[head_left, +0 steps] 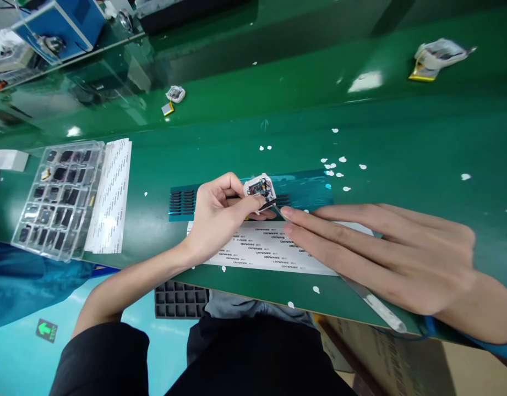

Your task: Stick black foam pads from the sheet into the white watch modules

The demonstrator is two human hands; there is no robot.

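Note:
Between the thumb and fingers of my left hand [218, 214] is a small white plastic housing [259, 188], its inside with a circuit board facing up. My right hand [402, 258] is closed around metal tweezers [383, 312]; their tips reach the housing's lower right edge. A small black strip [270, 203] lies at that edge by the tips; whether they grip it is too small to tell. Under the hands lie a blue film sheet [182, 203] with rows of black strips and a white printed backing sheet [261, 250].
At left stand a clear compartment tray [59, 201] with dark parts and more backing paper [115, 192]. Two opened housings with batteries, one small [175, 94] and one nearer [439, 54], lie farther back. White paper dots [342, 159] are scattered on the green bench [220, 143].

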